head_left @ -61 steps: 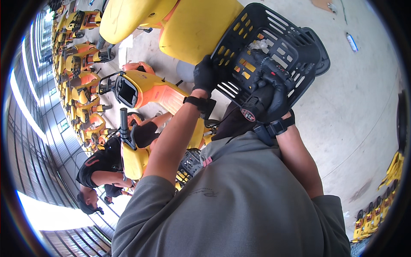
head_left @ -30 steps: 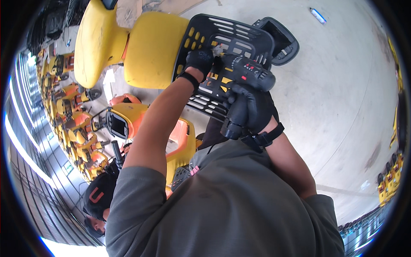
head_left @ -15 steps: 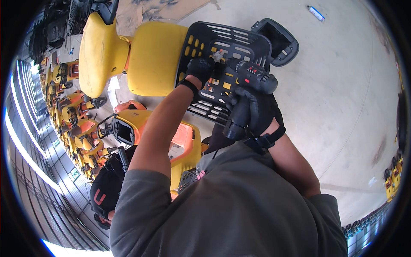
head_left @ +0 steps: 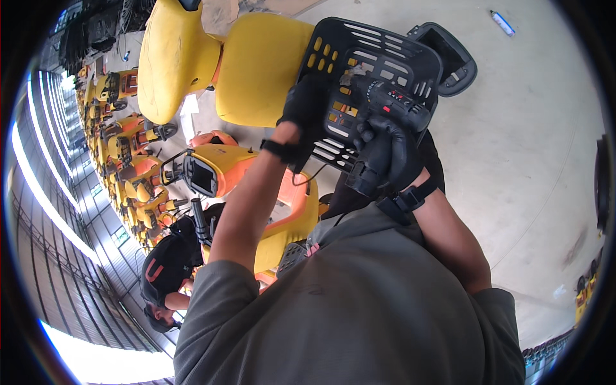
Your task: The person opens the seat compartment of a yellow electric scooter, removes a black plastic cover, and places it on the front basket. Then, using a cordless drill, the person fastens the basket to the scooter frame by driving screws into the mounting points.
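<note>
My right hand (head_left: 393, 151), in a black glove, is wrapped around the grip of a black cordless drill (head_left: 401, 109). The drill lies over the slotted black plastic basket (head_left: 423, 54), its front end pointing left toward a small greyish piece (head_left: 355, 72) at the basket's floor. My left hand (head_left: 305, 102), also gloved in black, is at the basket's left wall; its fingers blend into the dark plastic, so their grip cannot be made out. Directly left of the basket is a yellow seat-like part (head_left: 260, 67) of a scooter.
A second yellow and orange scooter (head_left: 234, 168) stands close on my left, with a person (head_left: 168, 276) in dark clothes beyond it. Rows of scooters (head_left: 122, 151) line the far left. A black lidded part (head_left: 452, 61) adjoins the basket's right end; a blue-white tube (head_left: 502, 24) lies on the floor.
My left hand has come out of the basket's middle to its left wall. The drill stays in my right hand over the basket. The whole view has shifted, and the person at left leans lower.
</note>
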`<state>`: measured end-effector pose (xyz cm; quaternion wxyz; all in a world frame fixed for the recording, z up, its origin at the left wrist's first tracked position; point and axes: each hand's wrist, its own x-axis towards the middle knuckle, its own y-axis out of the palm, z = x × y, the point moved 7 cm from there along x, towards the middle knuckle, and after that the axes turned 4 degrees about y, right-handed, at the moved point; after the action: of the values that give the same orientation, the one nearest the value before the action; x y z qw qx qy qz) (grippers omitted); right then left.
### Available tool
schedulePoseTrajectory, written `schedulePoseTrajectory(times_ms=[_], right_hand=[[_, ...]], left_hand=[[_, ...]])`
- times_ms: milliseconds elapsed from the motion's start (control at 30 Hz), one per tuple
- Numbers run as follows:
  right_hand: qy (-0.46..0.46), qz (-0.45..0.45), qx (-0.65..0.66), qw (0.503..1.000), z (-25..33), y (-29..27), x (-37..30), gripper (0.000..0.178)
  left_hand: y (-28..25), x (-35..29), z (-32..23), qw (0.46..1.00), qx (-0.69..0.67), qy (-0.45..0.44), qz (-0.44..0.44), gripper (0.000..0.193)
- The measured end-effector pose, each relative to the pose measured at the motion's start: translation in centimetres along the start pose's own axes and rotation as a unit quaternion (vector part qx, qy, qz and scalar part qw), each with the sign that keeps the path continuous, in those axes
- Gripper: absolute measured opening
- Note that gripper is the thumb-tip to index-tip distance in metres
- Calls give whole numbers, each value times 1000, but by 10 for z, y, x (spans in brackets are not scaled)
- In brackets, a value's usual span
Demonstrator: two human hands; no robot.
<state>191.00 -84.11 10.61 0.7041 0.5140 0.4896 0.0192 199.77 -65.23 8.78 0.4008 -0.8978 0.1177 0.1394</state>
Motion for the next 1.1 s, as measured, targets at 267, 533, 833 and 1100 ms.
schedulePoseTrajectory(times_ms=[267,533,833,1100], right_hand=[[45,37,64,996,-29,-15,26,21],[11,46,69,996,-31,-21,31,25],[11,52,60,997,-32,-23,31,28],[17,36,5,999,-36,-30,30,24]], left_hand=[[-38,-34,1,949,279,55,-139,53],[-20,-38,11,911,362,148,-129,84],[-15,-40,12,899,378,164,-150,83],[-15,-40,6,903,370,162,-143,87]])
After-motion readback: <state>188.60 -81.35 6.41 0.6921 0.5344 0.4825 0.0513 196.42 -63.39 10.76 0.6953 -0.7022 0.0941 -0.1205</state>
